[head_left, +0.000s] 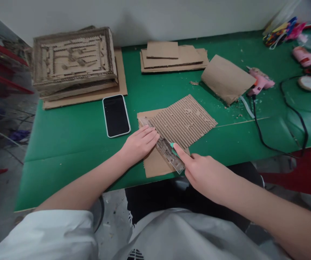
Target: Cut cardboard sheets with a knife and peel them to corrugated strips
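My left hand (141,142) lies with its fingers flat across a clear ruler (169,153), pressing it down. Under the ruler are a flat piece of brown cardboard (155,166) and, to its right, a sheet of corrugated cardboard (184,121) with exposed ridges and torn scraps on it. My right hand (198,168) is closed around a green craft knife (172,145), its index finger stretched along the top. The knife is at the ruler's right edge; its blade tip is too small to make out, and most of the handle is hidden in my hand.
A phone (116,116) lies left of the cardboard. Behind it rises a stack of cardboard panels (74,61). More cardboard pieces (171,57) rest near the wall. At right are a curved brown sheet (227,79), a pink glue gun (262,81) with black cord, and a tape roll (310,83).
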The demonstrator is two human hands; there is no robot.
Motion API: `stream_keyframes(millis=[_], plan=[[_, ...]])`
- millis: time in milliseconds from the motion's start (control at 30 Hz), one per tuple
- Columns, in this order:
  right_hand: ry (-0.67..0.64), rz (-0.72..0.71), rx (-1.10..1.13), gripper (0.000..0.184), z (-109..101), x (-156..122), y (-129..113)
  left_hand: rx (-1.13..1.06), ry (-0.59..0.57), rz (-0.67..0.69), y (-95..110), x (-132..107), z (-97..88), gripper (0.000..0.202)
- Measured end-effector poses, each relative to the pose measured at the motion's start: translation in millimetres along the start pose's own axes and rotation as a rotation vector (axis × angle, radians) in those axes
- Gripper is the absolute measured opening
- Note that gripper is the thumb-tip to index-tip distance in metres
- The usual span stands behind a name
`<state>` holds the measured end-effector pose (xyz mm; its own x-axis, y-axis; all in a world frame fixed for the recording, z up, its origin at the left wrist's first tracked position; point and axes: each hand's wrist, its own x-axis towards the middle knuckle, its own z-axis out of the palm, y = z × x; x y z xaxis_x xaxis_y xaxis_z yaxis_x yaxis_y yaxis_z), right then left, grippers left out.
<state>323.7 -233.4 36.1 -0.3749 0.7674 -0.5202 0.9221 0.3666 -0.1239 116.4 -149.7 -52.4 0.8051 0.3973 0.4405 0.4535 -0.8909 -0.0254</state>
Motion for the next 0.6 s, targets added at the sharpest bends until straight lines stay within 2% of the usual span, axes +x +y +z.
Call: stream_keyframes(millis=[333, 600], plan=[[-0.032, -0.01, -0.026, 0.064, 0.8, -9.8, 2.2, -0.045, 0.013, -0.032, 0.8, -1.7, 2.0, 0.023], [-0.008, -0.011, 0.022, 0.063, 5.2, -13.3, 4.8, -0.039, 0.003, -0.035, 1.4, -1.6, 2.3, 0.024]])
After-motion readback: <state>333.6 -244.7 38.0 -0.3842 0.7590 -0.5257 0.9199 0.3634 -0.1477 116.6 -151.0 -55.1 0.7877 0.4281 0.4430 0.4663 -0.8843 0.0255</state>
